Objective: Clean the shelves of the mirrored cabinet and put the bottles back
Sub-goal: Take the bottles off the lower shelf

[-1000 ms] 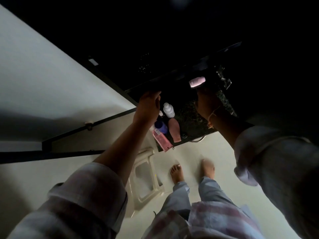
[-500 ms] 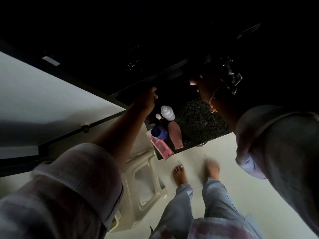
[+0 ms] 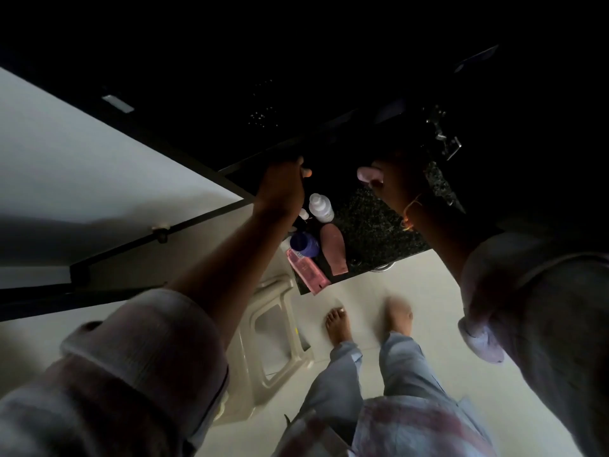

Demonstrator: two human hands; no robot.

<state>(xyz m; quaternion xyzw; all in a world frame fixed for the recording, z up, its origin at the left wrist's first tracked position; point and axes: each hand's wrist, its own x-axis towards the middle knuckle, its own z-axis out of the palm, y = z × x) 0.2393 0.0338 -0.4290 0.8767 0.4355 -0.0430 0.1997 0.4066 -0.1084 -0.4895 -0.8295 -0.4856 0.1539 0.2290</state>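
Nearest: 2 rolled pale sleeves, one low at left, one at the right edge, and a plaid shirt front at the bottom.

Below: light trousers, 2 bare feet (image 3: 369, 321) on a pale tiled floor (image 3: 428, 291), and a cream plastic stool (image 3: 270, 328) standing beside the left foot.

Mid-distance: a dark speckled countertop (image 3: 372, 219) carrying 5 containers grouped at its left corner.
- 1 flat pink pouch (image 3: 306, 270), lying at the counter's edge.
- 1 dusty-pink tube (image 3: 333, 249), lying flat just beside the pouch.
- 1 blue-capped bottle (image 3: 304, 244), between the pouch and the left forearm.
- 1 white bottle (image 3: 320, 207), upright, cap on.
- 1 small white-capped vial (image 3: 304, 213), just beside the white bottle (contents of all 5 cannot be told; every visible cap is closed).

Farther: left hand (image 3: 281, 186), fingers curled over the dark lower edge of the cabinet (image 3: 263, 156), gripping it. Right hand (image 3: 398, 183), a thread band at the wrist, closed round a pale pink object (image 3: 369, 174) raised under the cabinet; whether this is a cloth or a bottle cannot be told.

Farthest: the cabinet interior, too dark to read shelves; a metal fitting (image 3: 443, 136) glints at right; a white panel (image 3: 82, 166) lies at left.
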